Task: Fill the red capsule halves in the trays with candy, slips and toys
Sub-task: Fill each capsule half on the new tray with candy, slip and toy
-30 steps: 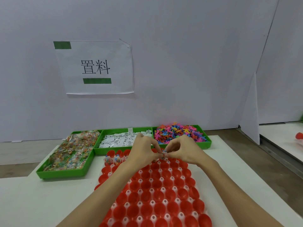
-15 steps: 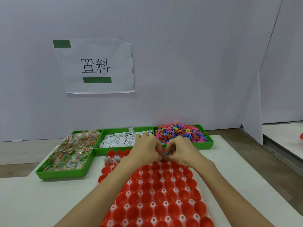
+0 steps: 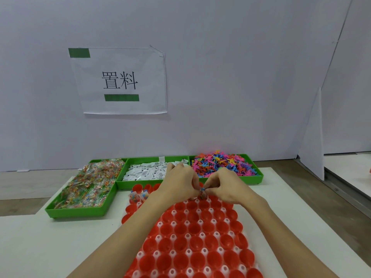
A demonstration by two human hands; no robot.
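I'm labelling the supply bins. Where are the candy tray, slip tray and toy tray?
candy tray (image 3: 80,213): head view, front green wall.
slip tray (image 3: 138,185): head view, front green wall.
toy tray (image 3: 258,178): head view, front right green wall.

**Backdrop at my station**

I see a white paper sign (image 3: 120,81) taped to the grey wall (image 3: 230,77) at upper left, printed 置料 with two green bars. A white table (image 3: 40,243) fills the bottom; a white partition panel (image 3: 312,147) stands at right.

Even, bright overhead light, soft faint shadows under the green bins (image 3: 80,212); wide-angle bending at the edges, mostly sharp.
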